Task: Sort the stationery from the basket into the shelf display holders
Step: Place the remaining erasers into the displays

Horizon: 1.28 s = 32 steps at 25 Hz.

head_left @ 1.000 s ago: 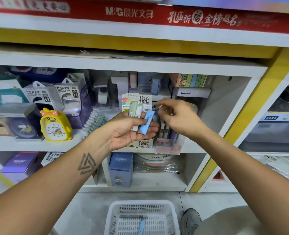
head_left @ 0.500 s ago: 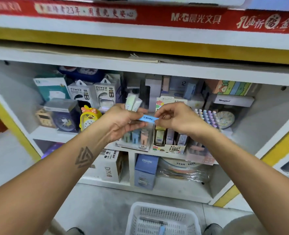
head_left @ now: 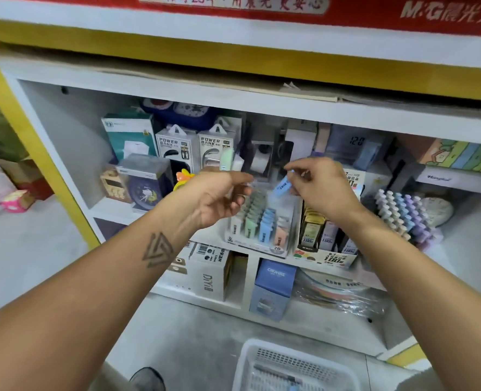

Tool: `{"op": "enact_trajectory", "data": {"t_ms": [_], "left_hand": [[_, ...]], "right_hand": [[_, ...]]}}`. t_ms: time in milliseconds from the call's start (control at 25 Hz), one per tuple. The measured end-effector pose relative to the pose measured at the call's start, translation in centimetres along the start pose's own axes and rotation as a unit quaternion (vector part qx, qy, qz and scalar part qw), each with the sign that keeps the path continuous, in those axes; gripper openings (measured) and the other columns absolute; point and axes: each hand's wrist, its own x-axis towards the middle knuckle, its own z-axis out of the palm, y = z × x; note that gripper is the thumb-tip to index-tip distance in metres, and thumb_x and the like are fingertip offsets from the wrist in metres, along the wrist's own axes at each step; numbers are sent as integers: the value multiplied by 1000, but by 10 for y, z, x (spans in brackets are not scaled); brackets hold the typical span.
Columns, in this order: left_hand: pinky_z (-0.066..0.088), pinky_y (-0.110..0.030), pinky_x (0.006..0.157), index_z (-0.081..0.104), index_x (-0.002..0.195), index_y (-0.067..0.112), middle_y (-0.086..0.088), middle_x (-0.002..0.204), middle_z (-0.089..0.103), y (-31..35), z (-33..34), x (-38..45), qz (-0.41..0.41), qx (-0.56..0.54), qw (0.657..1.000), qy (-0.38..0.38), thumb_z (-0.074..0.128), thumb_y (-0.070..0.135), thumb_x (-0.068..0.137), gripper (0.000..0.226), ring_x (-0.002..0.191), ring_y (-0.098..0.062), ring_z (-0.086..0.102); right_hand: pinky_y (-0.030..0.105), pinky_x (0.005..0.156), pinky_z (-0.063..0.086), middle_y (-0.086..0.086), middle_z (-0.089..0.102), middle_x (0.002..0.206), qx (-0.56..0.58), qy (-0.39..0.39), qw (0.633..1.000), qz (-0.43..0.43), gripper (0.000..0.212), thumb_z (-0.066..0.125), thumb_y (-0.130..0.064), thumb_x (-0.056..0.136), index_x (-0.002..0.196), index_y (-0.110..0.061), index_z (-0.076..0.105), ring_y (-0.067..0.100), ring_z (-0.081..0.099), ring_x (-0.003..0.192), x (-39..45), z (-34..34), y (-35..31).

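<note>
My right hand (head_left: 322, 187) pinches a small blue lead case (head_left: 283, 187) above a clear display holder (head_left: 261, 221) that has rows of green, blue and pink cases. To its left, my left hand (head_left: 219, 196) holds a green case (head_left: 226, 159) and a white case (head_left: 237, 162), which stick up from its fingers. The white basket (head_left: 295, 368) stands on the floor at the bottom edge, with a few items inside.
A second holder with boxed refills (head_left: 326, 241) stands right of the clear one, then a rack of pastel pens (head_left: 403, 215). Power bank boxes (head_left: 197, 149), clocks and other boxes fill the shelf's back. Lower cubbies hold more boxes. My shoe (head_left: 147, 378) is on the floor.
The blue case has passed from my left hand to my right hand, and the hands have drawn apart. The view has swung left, so the clear holder is now under my hands.
</note>
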Motion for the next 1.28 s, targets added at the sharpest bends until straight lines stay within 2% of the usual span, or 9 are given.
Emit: {"op": "enact_trajectory", "data": {"t_ms": [80,240,440,640,760,880,1000,1120,1280], "left_hand": [[38,-17,41,62,103,7,-9,69,66,-1,-3,3,-19,1,1000,-6,62,7,90,13,48,-14,50],[44,-18,44,50,103,7,-19,87,74,-1,-3,5,-34,3,999,-36,49,4,96,8,50,-17,59],[38,-18,42,49,104,4,-21,88,72,-2,-7,11,-41,48,998,-8,48,0,93,11,46,-17,51],[55,-25,50,58,100,-4,-25,100,65,-4,-10,13,-47,-1,999,-13,48,-5,94,12,67,-23,64],[61,-34,68,57,101,-7,-21,95,64,-4,-11,13,-53,-52,997,-25,45,-8,94,14,83,-25,64],[60,-36,71,56,98,-7,-23,96,62,-1,-10,8,-62,-81,994,-40,42,-11,95,15,85,-29,64],[60,-34,71,59,92,-4,-21,92,65,0,-5,4,-58,-59,995,-55,44,-12,95,17,80,-28,65],[61,-35,76,60,87,-1,-17,90,65,-1,-1,4,-39,-43,997,-41,49,-13,93,17,79,-27,65],[60,-37,80,61,89,-3,-20,88,67,-1,0,6,-49,-67,995,-46,52,-10,93,12,81,-30,67]], "right_hand": [[38,90,56,7,74,106,-107,23,991,-71,25,61,-10,97,120,-13,72,25,70,93,5,7,5],[43,78,56,9,73,95,-231,-37,968,-88,17,64,-11,93,107,-20,66,34,66,89,12,27,8],[40,77,56,5,70,91,-207,-117,969,-69,16,72,-5,86,95,-18,67,26,65,84,13,41,13],[36,78,57,2,69,91,-193,-134,969,-75,16,78,-12,84,94,-22,70,22,65,82,17,43,12],[36,77,57,6,70,98,-227,-143,960,-82,14,69,-9,90,102,-14,72,24,65,85,11,44,13],[37,82,58,6,68,112,-283,-172,942,-61,28,60,-6,92,116,-16,69,24,64,92,9,47,11],[35,88,59,2,67,118,-59,-133,989,6,44,55,3,93,128,-22,64,21,66,103,13,40,-1],[25,85,57,7,70,115,231,-147,961,30,45,64,15,86,121,-13,66,16,71,98,10,25,-11],[27,87,57,8,76,99,230,-145,962,-8,34,75,4,84,116,-8,71,20,73,95,2,12,-13]]}}
